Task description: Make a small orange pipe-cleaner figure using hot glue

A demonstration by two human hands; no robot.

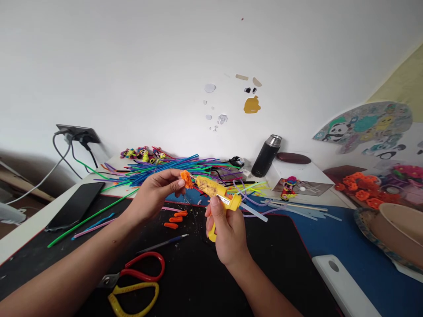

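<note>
Between its thumb and fingers, my left hand [160, 189] pinches a small fuzzy orange pipe-cleaner piece [187, 179]. My right hand [228, 231] is wrapped round the handle of a yellow hot glue gun [211, 187], whose nozzle points left, at or very near the orange piece. Whether they touch I cannot tell. A translucent glue stick [254, 212] sticks out of the gun's back end. Below the hands, several folded orange pieces [176, 219] lie on the black mat [191, 273].
Scissors [139, 277] with red and yellow handles and a pen [165, 243] lie in front. Behind is a heap of coloured pipe cleaners [165, 171]. A phone [77, 204] is at left; a black flask [267, 156] and orange flowers [360, 189] are at right.
</note>
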